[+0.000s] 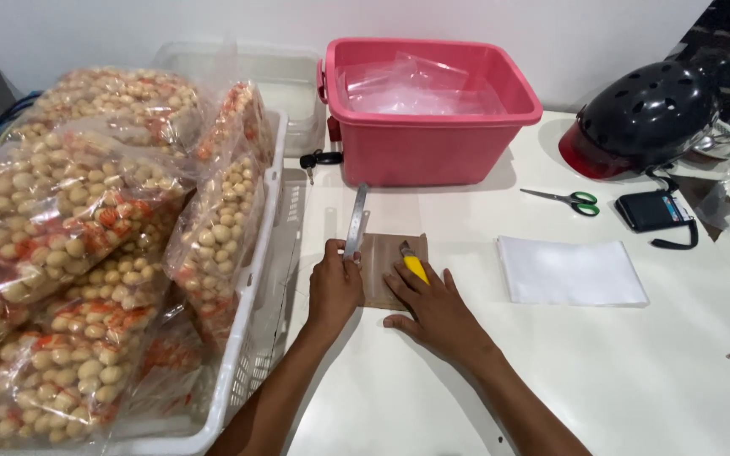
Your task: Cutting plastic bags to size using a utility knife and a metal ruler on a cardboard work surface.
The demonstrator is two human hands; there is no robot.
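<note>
- Left hand [334,285] presses a ruler [356,221] flat on brown card [386,268].
- Right hand [438,306] grips a yellow knife [414,266] just beside it.
- White table [618,371] beneath; pink tub [433,143] beyond, against a white wall.

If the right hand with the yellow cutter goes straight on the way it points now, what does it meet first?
The right hand points its yellow cutter up and left across the brown sheet. First in that line is probably the metal ruler; the pink tub lies beyond.
</note>
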